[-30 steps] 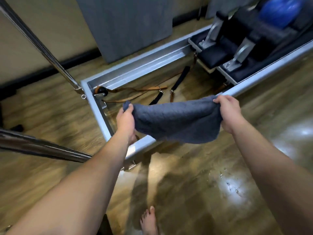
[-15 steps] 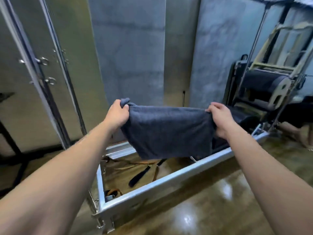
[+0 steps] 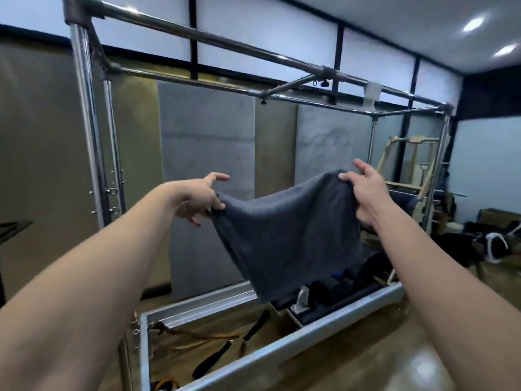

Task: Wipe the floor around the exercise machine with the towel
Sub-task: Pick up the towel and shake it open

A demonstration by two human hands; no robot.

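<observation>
Out in front of you, at chest height above the machine's frame, your left hand (image 3: pixel 201 200) pinches one upper corner of the dark grey towel (image 3: pixel 284 232) between thumb and a finger, with the other fingers spread and loose. Your right hand (image 3: pixel 363 193) grips the opposite upper corner, thumb curled over the cloth's edge and one finger pointing up past it. The towel hangs slack between your two hands, sagging in the middle and drooping to a point above the near end of the exercise machine (image 3: pixel 282 345); it touches neither the machine nor the floor (image 3: pixel 394 354).

Below the towel, the machine's grey metal base frame runs from the lower left toward the right, with black and tan straps (image 3: pixel 214 359) lying inside its near end and a dark padded carriage (image 3: pixel 352 286) further along. Chrome uprights and overhead bars (image 3: pixel 197 38) rise from the frame's corners and enclose it. The glossy brown floor lies to the right of the frame. Grey and olive wall panels (image 3: pixel 205 153) stand behind the machine, and more equipment is blurred at the far right.
</observation>
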